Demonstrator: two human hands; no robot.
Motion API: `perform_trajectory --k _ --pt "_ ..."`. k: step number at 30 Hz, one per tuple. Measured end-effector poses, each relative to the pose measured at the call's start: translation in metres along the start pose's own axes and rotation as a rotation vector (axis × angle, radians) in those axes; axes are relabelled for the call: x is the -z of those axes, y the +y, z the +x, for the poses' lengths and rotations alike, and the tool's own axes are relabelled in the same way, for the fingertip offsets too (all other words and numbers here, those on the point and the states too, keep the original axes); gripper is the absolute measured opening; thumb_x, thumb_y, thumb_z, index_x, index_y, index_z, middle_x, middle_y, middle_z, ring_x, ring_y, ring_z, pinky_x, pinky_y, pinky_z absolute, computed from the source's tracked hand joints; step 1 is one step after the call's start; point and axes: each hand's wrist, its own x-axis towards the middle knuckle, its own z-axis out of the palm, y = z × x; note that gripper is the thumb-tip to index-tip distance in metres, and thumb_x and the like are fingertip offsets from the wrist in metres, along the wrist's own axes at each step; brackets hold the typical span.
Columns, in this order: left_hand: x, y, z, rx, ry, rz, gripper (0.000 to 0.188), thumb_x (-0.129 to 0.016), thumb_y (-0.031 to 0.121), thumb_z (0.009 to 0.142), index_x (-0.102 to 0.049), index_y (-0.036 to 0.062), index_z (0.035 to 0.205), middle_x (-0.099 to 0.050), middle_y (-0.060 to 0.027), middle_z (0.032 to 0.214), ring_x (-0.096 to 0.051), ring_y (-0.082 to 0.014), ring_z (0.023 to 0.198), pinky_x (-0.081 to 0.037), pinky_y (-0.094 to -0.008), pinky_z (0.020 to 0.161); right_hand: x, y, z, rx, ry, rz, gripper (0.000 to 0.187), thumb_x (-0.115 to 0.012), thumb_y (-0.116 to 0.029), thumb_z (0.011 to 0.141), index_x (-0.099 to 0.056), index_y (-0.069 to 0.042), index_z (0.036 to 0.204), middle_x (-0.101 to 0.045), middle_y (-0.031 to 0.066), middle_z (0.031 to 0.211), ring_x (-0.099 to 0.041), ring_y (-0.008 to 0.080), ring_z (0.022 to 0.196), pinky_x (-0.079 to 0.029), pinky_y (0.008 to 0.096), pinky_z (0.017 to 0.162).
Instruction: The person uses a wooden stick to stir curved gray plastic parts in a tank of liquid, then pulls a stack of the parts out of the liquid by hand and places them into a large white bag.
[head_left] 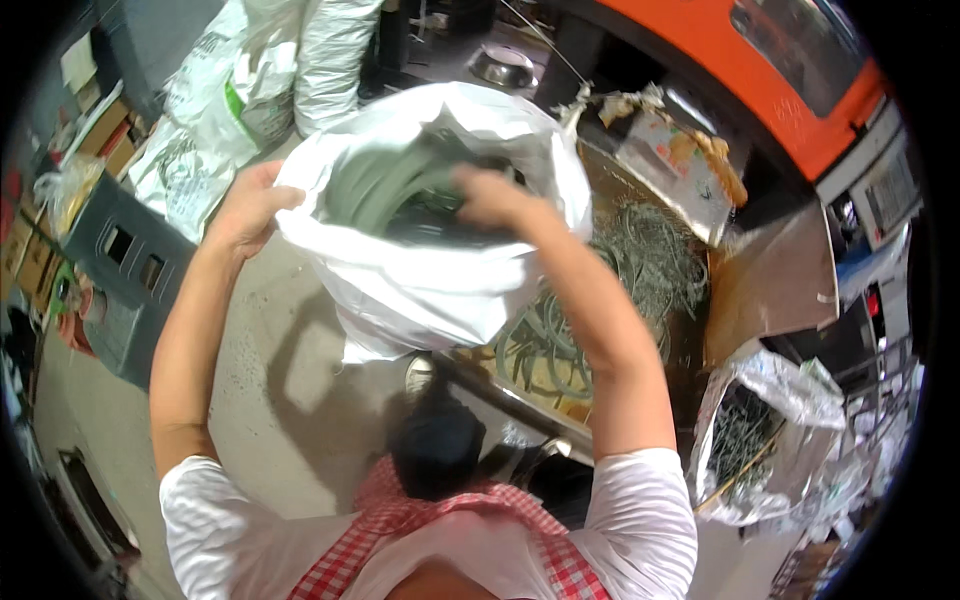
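A large white woven sack (420, 295) hangs upright in front of me with its mouth spread wide. At the sack's left rim, my left hand (248, 208) is closed, pinching the folded edge between thumb and fingers. My right hand (490, 198) reaches over the near rim into the mouth, and motion smears its fingers. Greenish curved strips or rings (375, 190) lie inside the sack, blurred, right beside that hand. Whether the right hand grips any of them cannot be made out. The sack's bottom contents are hidden.
A shallow tray with tangled green-grey loops (655, 265) stands right of the sack, below an orange machine (775, 110). Another open sack (790, 385) holds dark scraps. Full white sacks (335, 70) and a grey plastic stool (130, 275) are left. A metal bowl (503, 67) sits behind.
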Motion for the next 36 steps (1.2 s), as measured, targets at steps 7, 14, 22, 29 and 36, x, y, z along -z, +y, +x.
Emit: perform_trajectory --k 7,14,22,29,36 --pt "0.021 0.001 0.011 -0.151 0.245 0.552 0.050 -0.061 0.026 0.083 -0.047 0.0033 0.126 -0.055 -0.0090 0.116 -0.055 -0.0163 0.098 -0.045 -0.0288 0.080 -0.006 -0.057 0.003 0.064 0.032 -0.454 0.080 -0.074 -0.059 0.055 -0.054 -0.015 0.119 -0.053 0.0085 0.119 -0.045 0.0287 0.115 -0.033 0.0466 0.093" --pt "-0.179 -0.015 -0.127 -0.442 -0.372 0.453 0.030 -0.067 0.016 0.076 -0.062 -0.0007 0.099 -0.064 -0.0133 0.093 -0.061 -0.0206 0.084 -0.048 -0.0311 0.077 0.054 0.004 -0.102 0.220 1.245 0.644 0.021 -0.059 -0.016 0.079 -0.061 -0.003 0.096 -0.065 0.0141 0.083 -0.063 0.0238 0.075 -0.049 0.0330 0.069" --pt "-0.333 -0.138 -0.099 -0.154 -1.011 0.361 0.038 -0.061 0.005 0.080 -0.054 -0.0015 0.116 -0.064 -0.0101 0.098 -0.059 -0.0121 0.081 -0.048 -0.0253 0.074 -0.106 0.215 -0.351 -0.760 1.087 0.385 0.024 -0.063 -0.016 0.080 -0.064 -0.003 0.100 -0.067 0.0119 0.089 -0.064 0.0169 0.082 -0.048 0.0279 0.075" --pt "-0.398 -0.219 -0.096 0.138 -1.020 0.100 0.038 -0.061 0.017 0.082 -0.055 -0.0009 0.115 -0.064 -0.0127 0.097 -0.061 -0.0152 0.085 -0.049 -0.0278 0.075 -0.123 0.254 -0.462 -1.053 0.616 0.209 0.024 -0.063 -0.016 0.079 -0.062 -0.002 0.098 -0.066 0.0138 0.088 -0.065 0.0215 0.082 -0.049 0.0315 0.075" --pt "-0.391 -0.236 -0.095 -0.067 -1.108 0.754 0.040 -0.059 0.025 0.081 -0.055 0.0039 0.115 -0.063 -0.0167 0.101 -0.061 -0.0315 0.090 -0.047 -0.0384 0.079 -0.187 0.334 -0.383 -0.977 0.368 0.114 0.041 -0.064 -0.030 0.078 -0.058 -0.005 0.109 -0.060 0.0161 0.108 -0.056 0.0307 0.101 -0.044 0.0391 0.087"
